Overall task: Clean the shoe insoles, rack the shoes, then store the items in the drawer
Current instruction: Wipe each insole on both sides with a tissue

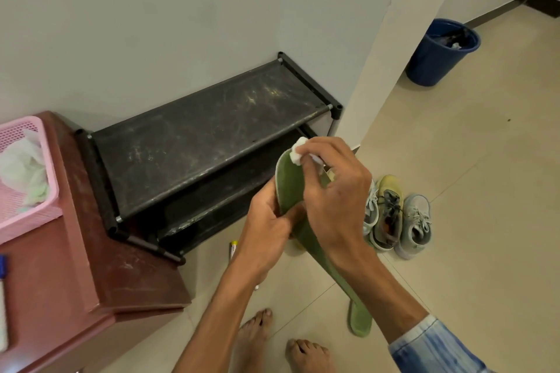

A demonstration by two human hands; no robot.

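A long green insole [289, 185] is held up in front of the rack. My left hand [269, 227] grips it around its middle from the left edge. My right hand [333, 191] is above it and pinches a white cotton wad [297, 152] against the insole's toe end. The insole's heel end [360, 324] hangs down toward the floor. Three shoes [394, 218] stand on the tiles to the right of my hands, partly hidden by my right hand.
A black two-tier shoe rack [206, 130] stands against the wall. A reddish-brown drawer cabinet [91, 251] at the left carries a pink basket [18, 191] with crumpled cloth. A blue bin [439, 54] stands far right. A small battery-like object [233, 248] lies on the floor. My bare feet are below.
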